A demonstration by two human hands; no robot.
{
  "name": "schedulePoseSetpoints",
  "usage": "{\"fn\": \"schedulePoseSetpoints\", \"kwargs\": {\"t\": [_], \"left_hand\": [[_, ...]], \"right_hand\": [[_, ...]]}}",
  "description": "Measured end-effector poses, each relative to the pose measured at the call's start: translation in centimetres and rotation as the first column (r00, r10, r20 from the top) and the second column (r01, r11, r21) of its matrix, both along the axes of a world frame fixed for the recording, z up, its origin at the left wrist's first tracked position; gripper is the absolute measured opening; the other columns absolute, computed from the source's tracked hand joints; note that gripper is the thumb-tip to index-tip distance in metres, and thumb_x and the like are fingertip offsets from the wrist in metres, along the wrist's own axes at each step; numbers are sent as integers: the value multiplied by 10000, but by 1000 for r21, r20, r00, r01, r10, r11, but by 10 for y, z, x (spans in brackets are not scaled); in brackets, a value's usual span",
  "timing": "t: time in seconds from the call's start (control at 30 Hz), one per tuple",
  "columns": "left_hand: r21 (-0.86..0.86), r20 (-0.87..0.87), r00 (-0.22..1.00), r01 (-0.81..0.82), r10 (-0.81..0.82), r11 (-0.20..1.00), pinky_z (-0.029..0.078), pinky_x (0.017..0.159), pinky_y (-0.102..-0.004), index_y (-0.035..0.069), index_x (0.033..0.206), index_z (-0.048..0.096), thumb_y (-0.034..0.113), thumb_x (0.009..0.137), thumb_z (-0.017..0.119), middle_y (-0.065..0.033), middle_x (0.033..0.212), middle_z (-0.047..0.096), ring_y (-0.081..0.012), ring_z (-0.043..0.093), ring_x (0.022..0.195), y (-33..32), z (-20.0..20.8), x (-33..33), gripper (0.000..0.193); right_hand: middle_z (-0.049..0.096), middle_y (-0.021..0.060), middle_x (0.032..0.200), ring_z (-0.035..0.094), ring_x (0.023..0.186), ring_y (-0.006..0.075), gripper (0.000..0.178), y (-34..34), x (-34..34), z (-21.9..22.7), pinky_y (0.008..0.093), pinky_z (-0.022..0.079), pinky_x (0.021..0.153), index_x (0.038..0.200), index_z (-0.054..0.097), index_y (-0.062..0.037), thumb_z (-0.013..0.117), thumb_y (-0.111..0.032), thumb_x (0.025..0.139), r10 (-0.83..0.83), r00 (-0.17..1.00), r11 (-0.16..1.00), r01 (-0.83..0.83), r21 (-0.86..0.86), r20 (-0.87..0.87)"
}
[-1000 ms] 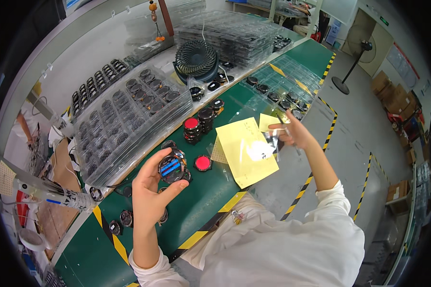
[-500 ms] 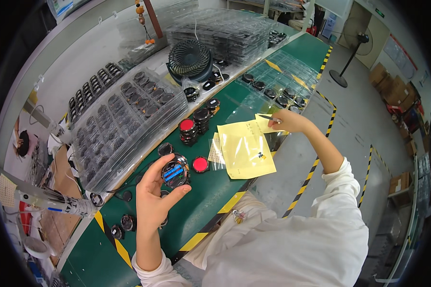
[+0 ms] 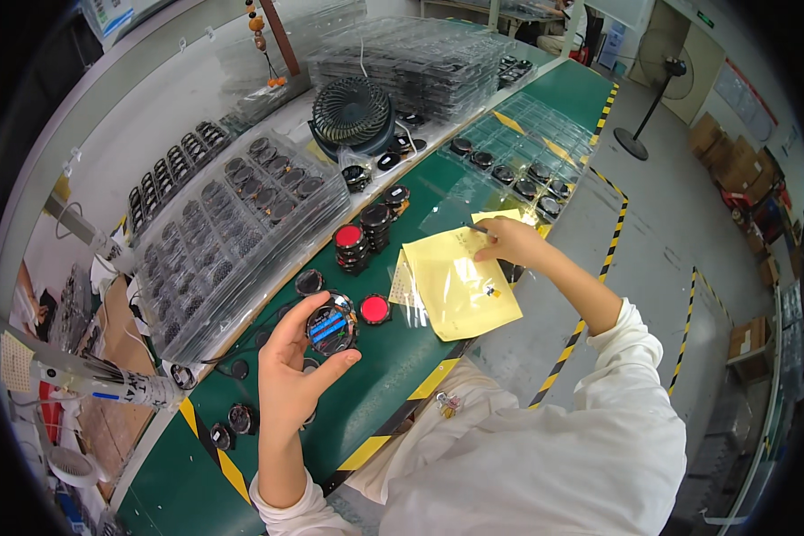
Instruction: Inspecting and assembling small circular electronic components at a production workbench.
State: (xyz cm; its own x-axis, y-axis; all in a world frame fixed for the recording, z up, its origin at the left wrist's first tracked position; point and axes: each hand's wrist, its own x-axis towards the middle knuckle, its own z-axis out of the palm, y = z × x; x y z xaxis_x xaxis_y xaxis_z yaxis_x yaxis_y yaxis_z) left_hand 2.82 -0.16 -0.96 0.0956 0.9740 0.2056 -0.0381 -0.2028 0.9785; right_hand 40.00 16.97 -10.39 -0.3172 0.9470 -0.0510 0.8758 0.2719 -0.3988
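My left hand [image 3: 290, 366] grips a round smartwatch body [image 3: 332, 327] by its edge between thumb and fingers, over the green bench. Its dark screen is lit with blue bars and faces up. At the right, my right hand [image 3: 516, 245] is closed on a slim dark tool [image 3: 477, 229] that looks like tweezers, pointing left over the top of a yellow sheet [image 3: 456, 286]. The fingertips are close to the sheet. A few small dark marks sit low on this sheet. Beside the held watch lies a round piece with a red face [image 3: 374, 309].
Stacked watch bodies [image 3: 375, 228], one stack topped with red [image 3: 349, 238], stand behind. Farther left are clear trays full of watch parts [image 3: 241, 205]. A small black fan [image 3: 353, 116] sits at the back. At the far right of the bench is a partly filled clear tray [image 3: 545, 134].
My right hand and the tool have moved left and slightly down, over the yellow sheet's top edge. The sheet has shifted slightly. My left hand still holds the watch, almost in place.
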Motion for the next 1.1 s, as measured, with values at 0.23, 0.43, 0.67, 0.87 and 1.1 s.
{"fn": "schedulePoseSetpoints", "kwargs": {"t": [0.23,0.43,0.67,0.87,1.1], "left_hand": [[-2,-8,1000,-10,10,1000,462,960,-306,-12,1315,533,-81,699,808,-97,1196,624,-166,619,1069,-1,0,-1,678],[-6,-35,999,13,-13,1000,463,957,-306,-4,1316,536,-75,702,810,-90,1199,623,-161,613,1078,0,-2,4,675],[17,-42,999,-5,6,1000,462,960,-307,5,1320,536,-68,702,814,-85,1187,630,-162,615,1077,-1,0,1,682],[10,-50,999,-7,7,1000,459,967,-306,3,1321,535,-68,702,812,-89,1191,630,-163,614,1082,1,-2,-2,682],[-17,-39,999,-1,1,1000,458,969,-304,0,1319,534,-66,703,813,-91,1204,624,-163,610,1088,4,-4,1,680]], "right_hand": [[649,127,1052,631,984,285,533,6,-11,28,392,490,823,1319,603,-224,710,-260,799,332,943,917,-316,-244,26],[627,86,1061,606,985,267,481,14,-40,26,380,489,838,1311,615,-270,628,-133,850,603,798,782,-586,-210,19],[642,74,1118,668,856,292,345,-35,-61,28,406,539,725,1179,665,-131,654,-269,863,356,910,919,-382,94,210],[577,18,1359,687,830,262,435,-85,-51,14,361,549,677,1144,672,-110,697,-411,832,339,915,930,-361,72,221],[536,-46,1411,673,888,210,397,-59,-36,25,314,517,700,1165,685,-172,734,-346,813,641,767,763,-640,-92,-15]]}}
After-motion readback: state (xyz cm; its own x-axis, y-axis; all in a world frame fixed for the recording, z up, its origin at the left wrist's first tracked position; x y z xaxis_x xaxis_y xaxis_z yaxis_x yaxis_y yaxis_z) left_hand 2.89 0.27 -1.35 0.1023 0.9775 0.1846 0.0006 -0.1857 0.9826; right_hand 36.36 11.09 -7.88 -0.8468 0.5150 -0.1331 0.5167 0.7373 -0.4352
